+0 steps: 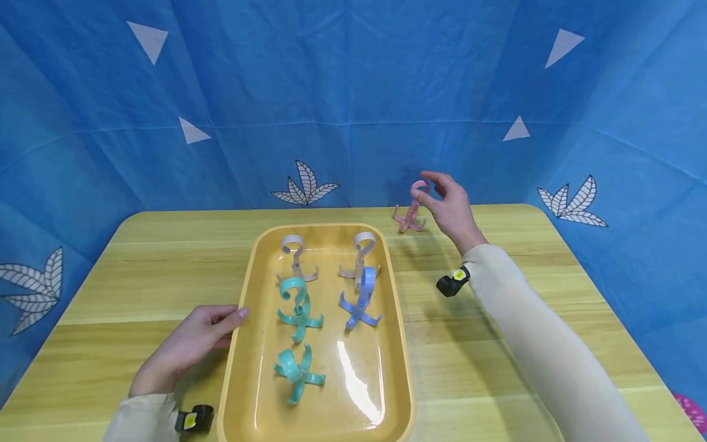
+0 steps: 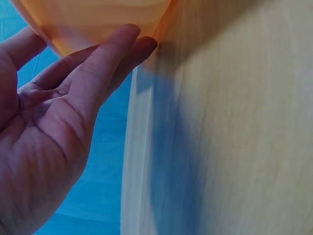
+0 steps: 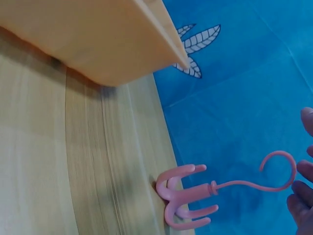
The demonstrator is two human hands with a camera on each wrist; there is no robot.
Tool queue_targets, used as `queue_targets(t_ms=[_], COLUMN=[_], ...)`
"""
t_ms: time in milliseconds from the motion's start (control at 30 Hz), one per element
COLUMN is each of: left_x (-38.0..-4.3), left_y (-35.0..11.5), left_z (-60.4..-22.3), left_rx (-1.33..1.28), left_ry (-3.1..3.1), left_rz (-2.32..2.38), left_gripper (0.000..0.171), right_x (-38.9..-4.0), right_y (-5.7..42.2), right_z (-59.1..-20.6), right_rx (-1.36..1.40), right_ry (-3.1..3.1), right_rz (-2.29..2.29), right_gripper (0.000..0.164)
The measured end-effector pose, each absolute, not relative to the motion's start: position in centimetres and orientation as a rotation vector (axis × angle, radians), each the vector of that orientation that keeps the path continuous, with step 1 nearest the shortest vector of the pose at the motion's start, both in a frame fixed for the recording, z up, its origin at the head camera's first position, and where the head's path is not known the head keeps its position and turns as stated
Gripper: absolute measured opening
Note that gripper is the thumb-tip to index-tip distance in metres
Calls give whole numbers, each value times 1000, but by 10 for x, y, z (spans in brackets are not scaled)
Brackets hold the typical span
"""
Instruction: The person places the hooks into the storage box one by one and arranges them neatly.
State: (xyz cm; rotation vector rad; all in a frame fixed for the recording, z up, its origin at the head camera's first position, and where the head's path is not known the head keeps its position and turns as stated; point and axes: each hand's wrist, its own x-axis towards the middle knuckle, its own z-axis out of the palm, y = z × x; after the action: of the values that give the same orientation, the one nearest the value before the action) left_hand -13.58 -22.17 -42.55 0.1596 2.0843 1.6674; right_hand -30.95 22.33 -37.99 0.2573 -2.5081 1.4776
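A yellow tray (image 1: pixel 405 374) lies on the table. My left hand (image 1: pixel 193 341) holds its left rim, thumb over the edge and fingers against the outer wall (image 2: pixel 93 24). Beyond the tray's far right corner, a pink swivel hook hanger (image 1: pixel 409 216) stands upright on its prongs. Around its curved top is my right hand (image 1: pixel 450 209), fingers spread and not closed on it; in the right wrist view the fingertips (image 3: pixel 299 205) are beside the curve of the pink hanger (image 3: pixel 190 196). Inside the tray stand two green hangers (image 1: pixel 299 316), a blue hanger (image 1: pixel 361 304) and two pale hangers (image 1: pixel 297 267).
The wooden table (image 1: pixel 497 344) extends on both sides of the tray. A blue cloth backdrop (image 1: pixel 353 92) with white triangles and leaf prints rises right behind the table's far edge. A pink patterned thing (image 1: pixel 690 411) shows at the lower right.
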Motion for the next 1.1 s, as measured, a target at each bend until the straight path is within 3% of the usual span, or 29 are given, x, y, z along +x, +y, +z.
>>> queue_targets(t_ms=[267,700,1100], left_x=[-136,-136,-136], left_y=[-221,-221,-222], left_z=[-425,-425,-427], left_rx=[161,145,160], left_ry=[2082,2087,2054], left_rz=[1668,1663,1690], left_gripper=[48,50,50], right_x=[-318,-317,-308], right_y=[225,233,241], right_z=[-384,-386,-381], right_rx=[222,195,263], right_ry=[-2519,-2510,-2517], right_rz=[1488,1409,1328], right_gripper=[52,25,26])
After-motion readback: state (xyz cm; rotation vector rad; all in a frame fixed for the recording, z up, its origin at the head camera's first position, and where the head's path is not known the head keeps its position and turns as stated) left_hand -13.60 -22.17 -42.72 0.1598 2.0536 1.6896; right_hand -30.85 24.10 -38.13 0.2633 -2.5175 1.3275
